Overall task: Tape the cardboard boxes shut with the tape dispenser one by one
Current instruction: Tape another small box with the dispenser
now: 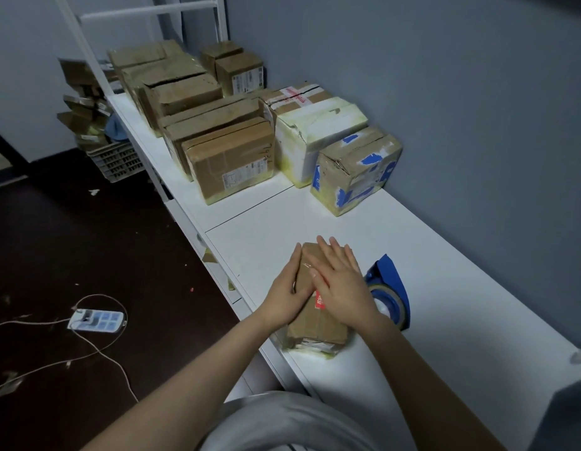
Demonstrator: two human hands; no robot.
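Grey cloth (282, 421) edges the near view; beyond it, my left hand (287, 288) lies flat against the side of a small brown cardboard box (318, 327) on the white counter (445, 288), while my right hand (339, 281) presses its top, fingers straight. I judge tape is being smoothed down; next, pull over another of the stacked boxes (230, 157). Just beside the box, the blue plastic tape dispenser (391, 294) lies unheld.

The right hand (339, 288) hides part of the blue tape dispenser (394, 283).

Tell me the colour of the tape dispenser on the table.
Blue. The tape dispenser shows best in the head view, lying beside the nearest cardboard box.
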